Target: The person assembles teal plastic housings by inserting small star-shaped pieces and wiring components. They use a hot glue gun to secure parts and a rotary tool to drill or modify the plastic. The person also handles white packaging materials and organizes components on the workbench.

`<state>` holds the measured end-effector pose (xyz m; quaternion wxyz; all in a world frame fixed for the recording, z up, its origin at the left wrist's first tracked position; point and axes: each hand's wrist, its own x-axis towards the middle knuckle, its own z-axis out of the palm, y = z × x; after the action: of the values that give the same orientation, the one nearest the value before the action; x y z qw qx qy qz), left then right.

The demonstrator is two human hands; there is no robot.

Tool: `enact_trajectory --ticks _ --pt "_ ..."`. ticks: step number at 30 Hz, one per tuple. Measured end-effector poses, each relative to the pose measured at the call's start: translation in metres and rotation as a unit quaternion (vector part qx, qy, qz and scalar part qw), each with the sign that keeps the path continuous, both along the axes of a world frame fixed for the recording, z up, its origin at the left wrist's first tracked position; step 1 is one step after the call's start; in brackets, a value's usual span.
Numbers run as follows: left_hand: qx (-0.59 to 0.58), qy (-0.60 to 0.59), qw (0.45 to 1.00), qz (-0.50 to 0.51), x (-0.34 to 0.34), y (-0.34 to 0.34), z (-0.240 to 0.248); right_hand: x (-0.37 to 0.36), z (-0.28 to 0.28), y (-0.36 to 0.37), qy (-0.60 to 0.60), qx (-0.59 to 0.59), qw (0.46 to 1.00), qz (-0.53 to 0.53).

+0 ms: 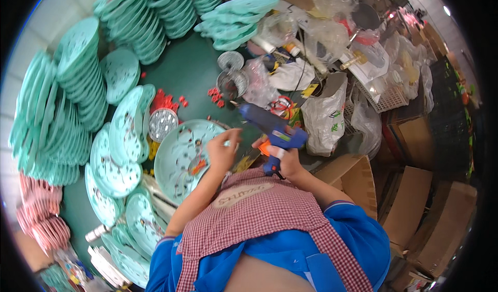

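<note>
My right hand (289, 163) grips the handle of a blue hot glue gun (277, 128), whose nozzle points up and to the left. Something orange shows by the fingers of that hand. My left hand (222, 152) is closed, fingers curled together, over the right edge of a round teal plastic plate (174, 146). Whatever is in those fingers is too small to make out. The plate has several holes, with thin wires and a small orange piece (197, 166) on it. Beside it stands a round metal tin (163, 124), close to a pile of small red parts (163, 102).
Tall stacks of teal plates (78, 69) line the table's left and far sides; pink pieces (41, 214) lie lower left. More metal tins (232, 83) sit on the green table (181, 63). Plastic bags (324, 115) and a basket (386, 100) crowd the right, above cardboard boxes (407, 204).
</note>
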<state>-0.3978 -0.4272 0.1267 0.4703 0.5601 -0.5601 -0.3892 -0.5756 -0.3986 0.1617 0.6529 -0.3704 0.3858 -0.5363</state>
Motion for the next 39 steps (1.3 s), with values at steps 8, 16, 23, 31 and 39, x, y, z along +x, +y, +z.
enact_trajectory --ticks 8,16,23,31,39 --pt "-0.104 -0.1 0.961 -0.234 -0.106 -0.073 0.024 -0.127 -0.005 -0.093 0.044 0.012 0.999 0.002" --pt "0.045 -0.139 0.98 -0.133 -0.109 -0.087 -0.013 -0.269 0.045 -0.353 0.33 -0.265 0.867 -0.262" --pt "0.245 -0.104 0.951 0.154 -0.064 -0.024 -0.044 -0.311 -0.019 -0.634 0.492 -0.211 0.816 -0.216" --pt "0.4 0.015 0.872 0.281 -0.055 0.017 -0.07 -0.309 -0.149 -0.759 0.504 -0.161 0.813 -0.245" --pt "0.38 -0.006 0.885 0.27 -0.044 0.018 -0.089 -0.305 -0.182 -0.738 0.648 -0.067 0.735 -0.187"
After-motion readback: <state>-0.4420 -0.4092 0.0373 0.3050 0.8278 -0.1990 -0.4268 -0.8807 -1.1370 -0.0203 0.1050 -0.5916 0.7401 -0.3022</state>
